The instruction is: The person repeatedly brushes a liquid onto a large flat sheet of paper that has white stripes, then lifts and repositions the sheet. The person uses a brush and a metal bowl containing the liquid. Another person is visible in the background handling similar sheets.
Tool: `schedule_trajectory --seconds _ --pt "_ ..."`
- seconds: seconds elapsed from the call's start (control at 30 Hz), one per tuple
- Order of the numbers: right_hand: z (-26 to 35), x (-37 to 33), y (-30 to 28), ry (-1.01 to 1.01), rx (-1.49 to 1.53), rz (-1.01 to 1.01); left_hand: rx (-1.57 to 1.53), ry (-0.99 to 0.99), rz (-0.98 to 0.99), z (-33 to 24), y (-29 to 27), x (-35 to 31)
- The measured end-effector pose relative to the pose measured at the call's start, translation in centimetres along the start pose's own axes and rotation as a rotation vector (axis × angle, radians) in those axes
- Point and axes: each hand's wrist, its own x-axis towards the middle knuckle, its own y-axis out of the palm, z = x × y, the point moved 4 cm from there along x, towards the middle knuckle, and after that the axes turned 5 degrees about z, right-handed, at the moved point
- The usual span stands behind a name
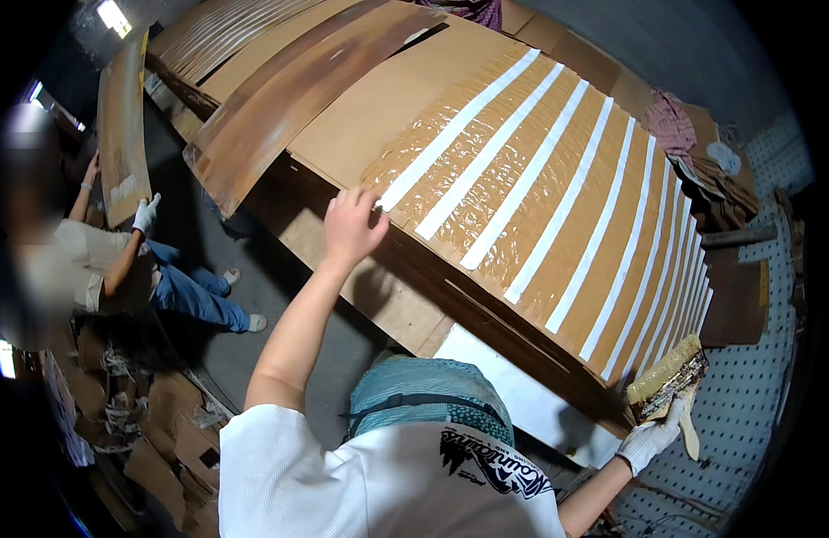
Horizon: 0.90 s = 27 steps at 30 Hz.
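Note:
My bare left hand (352, 226) is at the near edge of a stack of brown cardboard sheets (343, 134). Its curled fingertips pinch the near end of the leftmost white strip (459, 130). That strip lies flat on the top sheet, over a shiny, wet-looking coating. More white strips (562, 235) run side by side to the right, across the sheet. In a white glove, my right hand (652, 439) grips a wide brush (667, 381) by its wooden handle, off the stack's right corner. Its bristles are caked with yellowish, glue-like matter.
At the left, another person with a gloved hand (146, 215) holds a long brown board (123, 134). A similar stained board (298, 90) lies across the stack. Cardboard scraps (164, 448) are heaped at lower left. Pink cloth (670, 125) lies at the far right, near a dotted surface (737, 394).

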Motion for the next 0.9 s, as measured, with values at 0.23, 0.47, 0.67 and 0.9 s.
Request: schedule_trajectory --seconds 0.23,0.47,0.67,0.9 --pt "-2.5 -3.8 -2.7 0.085 0.101 -0.041 0.236 0.257 0.005 0.1 2.1 2.4" --pt "-2.4 -6.8 -1.6 0.1 0.172 -0.098 0.039 0.1 -0.038 0.2 -0.6 6.1" --pt "-1.8 -7.8 -0.2 0.191 0.2 -0.133 -0.107 -0.052 -0.067 1.9 -1.7 6.8" --pt "-3.1 -6.7 0.9 0.139 0.138 -0.056 -0.08 0.001 -0.195 0.9 -3.2 8.0"
